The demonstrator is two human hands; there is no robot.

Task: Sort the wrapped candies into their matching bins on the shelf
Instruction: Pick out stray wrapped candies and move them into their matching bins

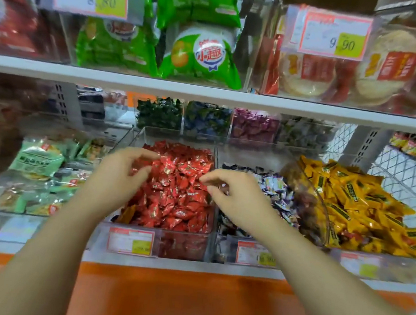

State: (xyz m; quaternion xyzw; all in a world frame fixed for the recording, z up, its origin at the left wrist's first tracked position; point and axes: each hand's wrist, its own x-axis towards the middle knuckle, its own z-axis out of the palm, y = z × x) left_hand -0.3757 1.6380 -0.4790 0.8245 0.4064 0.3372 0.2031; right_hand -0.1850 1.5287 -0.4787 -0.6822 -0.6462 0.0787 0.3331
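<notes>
A clear bin (182,245) on the lower shelf is heaped with red wrapped candies (178,200). My left hand (122,173) hovers over the heap's left side, fingers arched and spread, holding nothing that I can see. My right hand (233,196) is at the bin's right edge, index finger and thumb pinching a red candy (204,186). An orange wrapper (126,213) lies among the red ones at the front left. To the right stand a bin of purple-and-white candies (278,191) and a heap of yellow candies (366,214).
Behind are small bins of green (159,113), blue (207,121), pink (254,126) and olive candies (305,134). A clear curved scoop (308,197) sits by the yellow heap. Green snack packs (38,161) lie to the left. An upper shelf (209,92) overhangs closely.
</notes>
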